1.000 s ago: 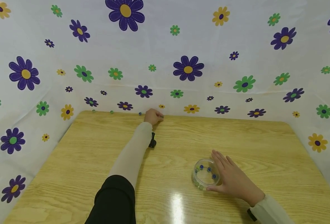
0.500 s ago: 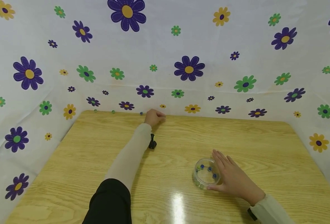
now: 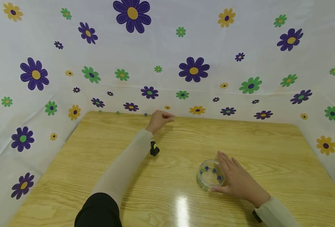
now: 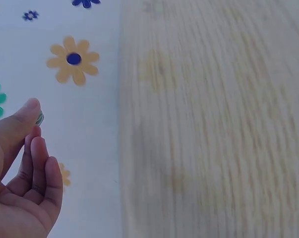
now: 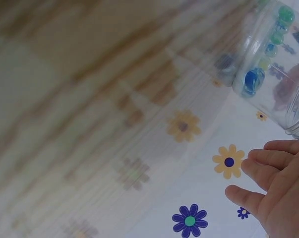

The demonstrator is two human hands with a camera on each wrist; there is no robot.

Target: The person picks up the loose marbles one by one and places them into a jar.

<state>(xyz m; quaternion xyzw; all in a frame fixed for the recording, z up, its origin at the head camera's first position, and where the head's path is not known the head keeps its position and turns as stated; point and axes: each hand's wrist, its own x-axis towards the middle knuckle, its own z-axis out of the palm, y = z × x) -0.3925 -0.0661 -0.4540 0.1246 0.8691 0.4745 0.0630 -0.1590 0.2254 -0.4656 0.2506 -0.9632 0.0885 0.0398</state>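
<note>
My left hand (image 3: pixel 158 121) is over the back edge of the wooden table, thumb and fingertips together. In the left wrist view they pinch a small green-streaked marble (image 4: pixel 40 118), mostly covered by the fingers. My right hand (image 3: pixel 238 183) rests at the right side of a round clear jar (image 3: pixel 210 179), fingers along its far side and thumb at its near side. Blue marbles (image 3: pixel 214 171) and green ones lie inside the open-topped jar. In the right wrist view, marbles (image 5: pixel 254 82) line up along the jar's bottom, and several fingers (image 5: pixel 268 163) stretch out beside it.
Along the table's back edge sit two green marbles, a left one (image 3: pixel 100 111) and a right one (image 3: pixel 118 113), and a blue marble (image 3: pixel 145 114). A white flowered cloth (image 3: pixel 161 50) hangs behind and at both sides of the table (image 3: pixel 255 142).
My left hand has drawn slightly right and away from the back edge, with its fingertips pinched. The right hand and the jar hold their place. The head view has turned a little left.
</note>
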